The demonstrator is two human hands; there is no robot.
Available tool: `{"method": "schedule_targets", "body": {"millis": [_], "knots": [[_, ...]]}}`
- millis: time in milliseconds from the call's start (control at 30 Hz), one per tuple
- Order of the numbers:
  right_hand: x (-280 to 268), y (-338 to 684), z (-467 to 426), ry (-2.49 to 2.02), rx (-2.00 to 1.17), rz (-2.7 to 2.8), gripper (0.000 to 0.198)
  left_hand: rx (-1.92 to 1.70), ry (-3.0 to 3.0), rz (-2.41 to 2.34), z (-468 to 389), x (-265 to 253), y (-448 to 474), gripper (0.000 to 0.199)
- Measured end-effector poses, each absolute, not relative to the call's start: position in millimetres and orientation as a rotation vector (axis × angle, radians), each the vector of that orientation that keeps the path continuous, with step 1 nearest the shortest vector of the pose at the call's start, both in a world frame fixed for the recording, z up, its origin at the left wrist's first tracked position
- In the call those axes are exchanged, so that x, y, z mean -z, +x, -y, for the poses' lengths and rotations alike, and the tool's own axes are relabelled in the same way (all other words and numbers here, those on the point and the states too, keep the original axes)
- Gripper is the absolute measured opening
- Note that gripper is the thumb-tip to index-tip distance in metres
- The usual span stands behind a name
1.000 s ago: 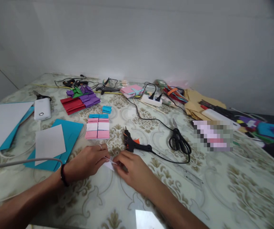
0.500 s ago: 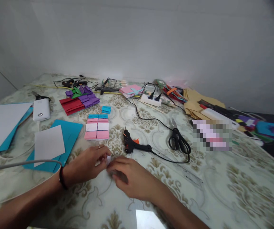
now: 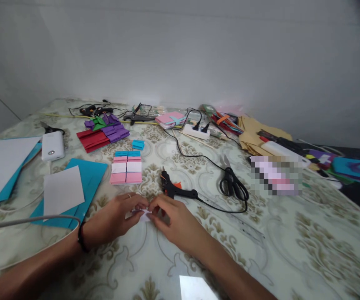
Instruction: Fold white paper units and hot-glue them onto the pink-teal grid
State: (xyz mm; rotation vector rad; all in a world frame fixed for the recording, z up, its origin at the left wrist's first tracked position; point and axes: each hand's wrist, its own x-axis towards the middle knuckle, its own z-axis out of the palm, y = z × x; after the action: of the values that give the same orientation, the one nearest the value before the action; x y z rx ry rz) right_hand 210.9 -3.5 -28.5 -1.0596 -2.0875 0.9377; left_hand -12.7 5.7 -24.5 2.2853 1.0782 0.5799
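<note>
Between my hands is a small piece of white paper (image 3: pixel 144 216), low over the patterned tabletop. My left hand (image 3: pixel 117 218) pinches its left side, and my right hand (image 3: pixel 175 221) pinches its right side. Fingers cover much of the paper, so its full shape is hidden. Just beyond my hands lie folded paper strips (image 3: pixel 126 167) in blue, pink and white, set in two columns. A small folded blue piece (image 3: pixel 138 144) rests behind them. The black glue gun (image 3: pixel 175 188) lies on its side beyond my right hand.
Black scissors (image 3: pixel 233 183) and a clear ruler (image 3: pixel 245 228) lie to the right. At left are blue and white sheets (image 3: pixel 64 189) and a white power bank (image 3: pixel 53 146). A power strip (image 3: pixel 196 131), cords, red and purple folded paper (image 3: pixel 104 133) and craft supplies line the back.
My right hand has shifted slightly up and closer to my left. The white paper, earlier a small upright sliver, now shows flatter and wider between both hands.
</note>
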Motion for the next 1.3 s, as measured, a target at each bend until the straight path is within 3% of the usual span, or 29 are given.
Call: {"method": "schedule_targets", "body": {"millis": [267, 733, 1100, 1300], "knots": [[37, 209, 2, -1.094, -0.917, 2.138, 0.023, -0.542, 2.372, -0.979, -12, 28, -18, 0.018], [56, 208, -2, -1.118, -0.707, 2.341, 0.010, -0.480, 2.317, -1.053, -22, 35, -17, 0.025], [57, 203, -2, -1.088, -0.614, 2.364, 0.014, -0.380, 2.449, -1.085, -16, 36, -16, 0.030], [51, 201, 0, -1.122, -0.499, 2.477, 0.016, -0.205, 2.576, -1.069, -7, 25, -16, 0.023]]}}
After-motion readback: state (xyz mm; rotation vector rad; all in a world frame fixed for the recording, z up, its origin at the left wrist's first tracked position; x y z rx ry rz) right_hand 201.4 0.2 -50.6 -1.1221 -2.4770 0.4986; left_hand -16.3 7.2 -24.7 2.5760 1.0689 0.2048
